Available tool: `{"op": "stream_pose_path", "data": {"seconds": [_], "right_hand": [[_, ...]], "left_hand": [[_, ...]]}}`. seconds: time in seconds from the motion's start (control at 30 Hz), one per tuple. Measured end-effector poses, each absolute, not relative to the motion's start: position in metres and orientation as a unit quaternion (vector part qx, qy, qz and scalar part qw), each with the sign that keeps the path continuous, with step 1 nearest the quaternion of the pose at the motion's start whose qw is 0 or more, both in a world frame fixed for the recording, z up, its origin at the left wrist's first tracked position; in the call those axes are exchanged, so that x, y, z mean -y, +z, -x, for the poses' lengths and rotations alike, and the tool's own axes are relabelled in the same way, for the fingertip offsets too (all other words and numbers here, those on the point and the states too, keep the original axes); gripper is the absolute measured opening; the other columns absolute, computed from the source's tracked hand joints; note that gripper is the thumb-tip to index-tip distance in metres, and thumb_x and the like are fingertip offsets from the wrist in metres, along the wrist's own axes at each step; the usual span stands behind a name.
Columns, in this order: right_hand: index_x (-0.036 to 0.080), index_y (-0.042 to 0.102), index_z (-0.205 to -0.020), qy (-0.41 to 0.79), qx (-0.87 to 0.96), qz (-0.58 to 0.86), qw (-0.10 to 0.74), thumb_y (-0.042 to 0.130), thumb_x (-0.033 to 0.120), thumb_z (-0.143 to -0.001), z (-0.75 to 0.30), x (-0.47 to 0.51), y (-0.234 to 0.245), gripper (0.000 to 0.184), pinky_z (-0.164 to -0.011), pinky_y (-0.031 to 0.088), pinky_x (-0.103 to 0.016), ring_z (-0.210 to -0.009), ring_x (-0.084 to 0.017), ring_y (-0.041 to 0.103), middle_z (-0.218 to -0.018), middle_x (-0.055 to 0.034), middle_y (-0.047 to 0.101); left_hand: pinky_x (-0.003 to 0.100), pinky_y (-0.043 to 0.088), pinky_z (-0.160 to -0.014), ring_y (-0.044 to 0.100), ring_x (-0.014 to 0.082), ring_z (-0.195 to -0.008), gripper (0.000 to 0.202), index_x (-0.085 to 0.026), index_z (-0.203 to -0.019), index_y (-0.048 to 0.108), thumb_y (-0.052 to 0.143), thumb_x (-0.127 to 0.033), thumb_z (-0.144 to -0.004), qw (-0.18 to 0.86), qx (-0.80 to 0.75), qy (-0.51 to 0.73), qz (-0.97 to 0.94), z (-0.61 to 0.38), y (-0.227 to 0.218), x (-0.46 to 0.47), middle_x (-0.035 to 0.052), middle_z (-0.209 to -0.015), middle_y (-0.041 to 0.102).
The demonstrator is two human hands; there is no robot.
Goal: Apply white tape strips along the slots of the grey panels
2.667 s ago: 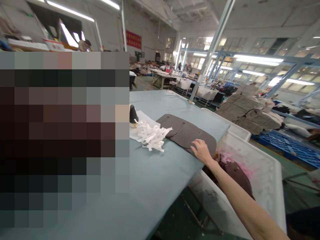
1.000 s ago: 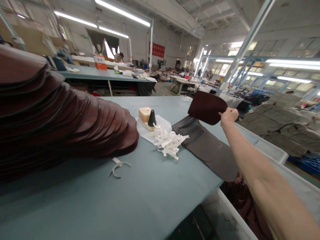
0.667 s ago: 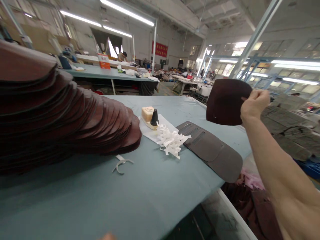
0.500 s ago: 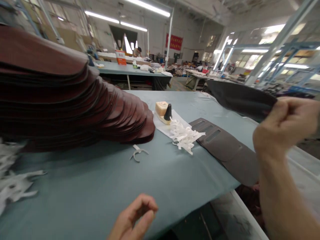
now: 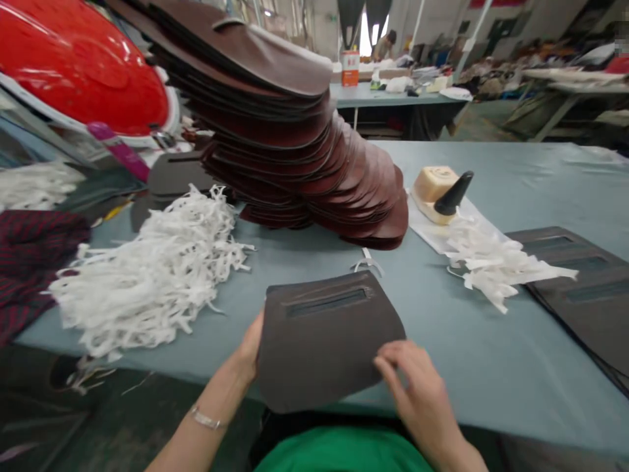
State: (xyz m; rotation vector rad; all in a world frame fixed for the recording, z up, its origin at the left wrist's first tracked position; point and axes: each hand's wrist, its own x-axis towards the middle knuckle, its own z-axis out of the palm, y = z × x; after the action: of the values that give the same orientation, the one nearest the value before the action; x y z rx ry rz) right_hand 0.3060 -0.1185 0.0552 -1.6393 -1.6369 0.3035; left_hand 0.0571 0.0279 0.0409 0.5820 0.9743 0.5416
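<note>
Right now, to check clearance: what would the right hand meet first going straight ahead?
The grey slotted piece, whose right edge the right hand seems to touch; depth beyond is unclear.

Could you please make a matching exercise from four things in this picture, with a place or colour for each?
1. Nearest slotted panel
2. Larger heap of white strips
3. Pointed cone
4. Tall stack

A. near the table's front edge, on the left
B. reddish-brown
C. between left hand and right hand
D. black, beside a pale block

Right pairs: 1-C, 2-A, 3-D, 4-B
</note>
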Motion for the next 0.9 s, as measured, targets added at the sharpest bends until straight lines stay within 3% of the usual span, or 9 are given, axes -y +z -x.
{"op": "stream_pose_path", "data": {"seconds": [0.13, 0.27, 0.37, 0.47, 0.6, 0.67, 0.77, 0.83, 0.9], "right_hand": [[0.025, 0.055, -0.079, 0.059, 0.532, 0.774, 0.338, 0.042, 0.043, -0.091, -0.358, 0.075, 0.024, 0.025, -0.077, 0.045, -0.043, -0.084, -0.026, 0.056, -0.084, -0.008, 0.061], [0.017, 0.057, -0.101, 0.017, 0.545, 0.802, 0.245, 0.047, 0.047, -0.088, -0.358, 0.029, 0.002, 0.034, -0.081, 0.043, -0.043, -0.096, -0.03, 0.053, -0.099, -0.0154, 0.06], [0.016, 0.056, -0.107, 0.015, 0.541, 0.818, 0.192, 0.055, 0.051, -0.083, -0.349, 0.011, -0.005, 0.043, -0.078, 0.043, -0.04, -0.098, -0.031, 0.054, -0.102, -0.0165, 0.06], [0.019, 0.058, -0.098, 0.073, 0.529, 0.828, 0.172, 0.056, 0.06, -0.078, -0.352, 0.002, -0.004, 0.045, -0.073, 0.043, -0.038, -0.089, -0.029, 0.058, -0.091, -0.012, 0.062], [0.016, 0.049, -0.119, 0.065, 0.524, 0.829, 0.182, 0.061, 0.063, -0.072, -0.354, -0.014, 0.003, 0.068, -0.075, 0.041, -0.038, -0.1, -0.033, 0.055, -0.108, -0.017, 0.061], [0.017, 0.049, -0.121, 0.064, 0.545, 0.813, 0.195, 0.06, 0.055, -0.076, -0.351, -0.026, 0.005, 0.06, -0.076, 0.04, -0.037, -0.103, -0.032, 0.054, -0.111, -0.0163, 0.061], [0.023, 0.062, -0.095, 0.092, 0.591, 0.776, 0.199, 0.054, 0.039, -0.084, -0.351, -0.042, 0.003, 0.022, -0.073, 0.039, -0.031, -0.089, -0.023, 0.058, -0.092, -0.0069, 0.066], [0.023, 0.063, -0.079, 0.103, 0.595, 0.77, 0.205, 0.052, 0.035, -0.084, -0.361, -0.05, 0.004, 0.017, -0.068, 0.038, -0.028, -0.076, -0.018, 0.059, -0.078, -0.0029, 0.066], [0.021, 0.063, -0.079, 0.091, 0.571, 0.786, 0.216, 0.048, 0.033, -0.085, -0.381, -0.054, 0.008, 0.02, -0.067, 0.039, -0.028, -0.072, -0.018, 0.058, -0.077, -0.0041, 0.066]], "left_hand": [[0.041, 0.053, -0.085, 0.069, 0.0263, -0.088, 0.064, -0.013, -0.109, 0.065, 0.045, -0.068, -0.081, 0.817, -0.448, 0.265, -0.248, -0.045, 0.045, -0.04, 0.0106, -0.095, 0.073], [0.039, 0.052, -0.084, 0.068, 0.0275, -0.091, 0.052, -0.013, -0.109, 0.064, 0.069, -0.05, -0.073, 0.719, -0.505, 0.259, -0.402, -0.047, 0.04, -0.045, 0.0115, -0.1, 0.072], [0.04, 0.051, -0.086, 0.066, 0.0288, -0.095, 0.051, -0.013, -0.108, 0.064, 0.074, -0.043, -0.069, 0.637, -0.538, 0.269, -0.483, -0.047, 0.032, -0.045, 0.0119, -0.106, 0.071], [0.042, 0.05, -0.087, 0.066, 0.0299, -0.095, 0.05, -0.013, -0.106, 0.065, 0.073, -0.044, -0.069, 0.627, -0.536, 0.266, -0.498, -0.042, 0.029, -0.046, 0.0121, -0.106, 0.071], [0.041, 0.05, -0.088, 0.065, 0.03, -0.097, 0.051, -0.013, -0.106, 0.065, 0.076, -0.042, -0.066, 0.632, -0.512, 0.233, -0.533, -0.04, 0.033, -0.049, 0.012, -0.107, 0.07], [0.041, 0.05, -0.088, 0.064, 0.0299, -0.098, 0.049, -0.012, -0.106, 0.065, 0.075, -0.041, -0.068, 0.641, -0.491, 0.211, -0.551, -0.041, 0.037, -0.049, 0.0123, -0.108, 0.07], [0.04, 0.05, -0.089, 0.064, 0.0293, -0.101, 0.048, -0.013, -0.109, 0.063, 0.072, -0.041, -0.07, 0.647, -0.479, 0.202, -0.558, -0.039, 0.039, -0.048, 0.0116, -0.11, 0.069], [0.041, 0.05, -0.089, 0.064, 0.0291, -0.1, 0.05, -0.013, -0.109, 0.063, 0.072, -0.042, -0.07, 0.639, -0.496, 0.202, -0.552, -0.034, 0.037, -0.047, 0.0114, -0.111, 0.069], [0.041, 0.051, -0.089, 0.065, 0.0291, -0.099, 0.052, -0.013, -0.11, 0.063, 0.073, -0.043, -0.069, 0.635, -0.509, 0.205, -0.544, -0.027, 0.034, -0.046, 0.0114, -0.111, 0.069]]}}
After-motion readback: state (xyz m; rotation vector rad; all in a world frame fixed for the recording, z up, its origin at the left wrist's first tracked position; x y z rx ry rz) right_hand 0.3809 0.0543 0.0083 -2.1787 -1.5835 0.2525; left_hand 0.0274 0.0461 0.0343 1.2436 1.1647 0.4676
